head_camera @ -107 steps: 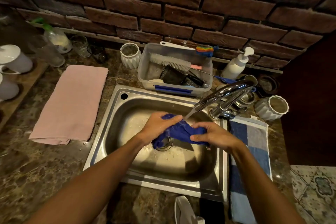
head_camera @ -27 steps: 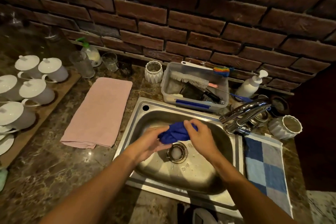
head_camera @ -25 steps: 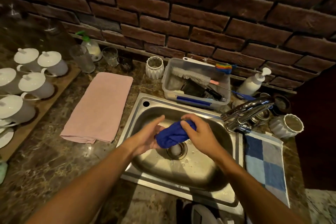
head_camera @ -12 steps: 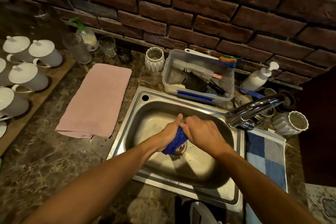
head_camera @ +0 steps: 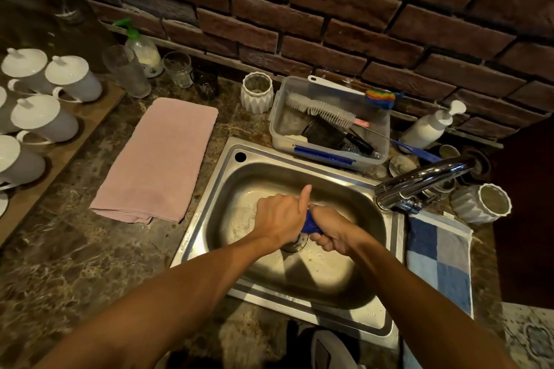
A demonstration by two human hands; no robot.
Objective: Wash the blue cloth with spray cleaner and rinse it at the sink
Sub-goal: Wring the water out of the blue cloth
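The blue cloth [head_camera: 310, 223] is bunched into a tight roll over the drain of the steel sink [head_camera: 344, 266]. Only a small strip of it shows between my fists. My left hand [head_camera: 280, 214] grips one end with the thumb sticking up. My right hand [head_camera: 331, 231] is clenched on the other end. The chrome faucet [head_camera: 419, 181] points in from the right, and no water runs from it. A spray bottle with a green trigger [head_camera: 141, 49] stands at the back left by the brick wall.
A pink towel [head_camera: 159, 159] lies left of the sink. A blue checked cloth [head_camera: 439, 260] lies on the right. Behind the sink sit a plastic tub of brushes [head_camera: 328, 126], a white pump bottle [head_camera: 428, 127] and ribbed white jars [head_camera: 256, 93]. White lidded cups [head_camera: 45, 117] fill a board at far left.
Water ran over the spread cloth earlier; it has stopped. My hands have gathered the cloth into a roll and closed tightly on its ends above the drain.
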